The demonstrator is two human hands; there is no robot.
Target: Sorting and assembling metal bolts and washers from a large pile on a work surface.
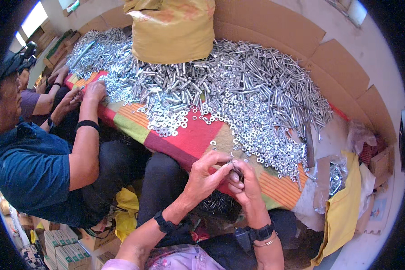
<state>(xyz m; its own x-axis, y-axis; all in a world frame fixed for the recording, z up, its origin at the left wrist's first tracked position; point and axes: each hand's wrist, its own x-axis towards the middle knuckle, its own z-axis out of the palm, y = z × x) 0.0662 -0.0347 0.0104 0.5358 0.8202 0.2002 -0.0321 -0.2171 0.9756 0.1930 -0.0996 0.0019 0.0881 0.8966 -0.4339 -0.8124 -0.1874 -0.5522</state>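
My left hand (207,173) and my right hand (246,184) meet fingertip to fingertip above the near edge of a patchwork cloth (195,143). The left thumb and forefinger pinch something small, mostly hidden between the fingertips. In the curled right fingers sits a small dark metal piece, too covered to name. Just beyond my hands lie a few loose washers (213,143), a spread of small nuts or washers (267,146), and a cluster of larger flat washers (168,122). Behind these rises a wide heap of metal bolts or sleeves (265,76).
A yellow sack (173,38) stands on the heap, with a cardboard wall (265,22) behind. Two people sit to my left; the nearer person (36,166) handles small parts. At right are a clear bag of metal parts (336,177) and yellow sheeting (344,211).
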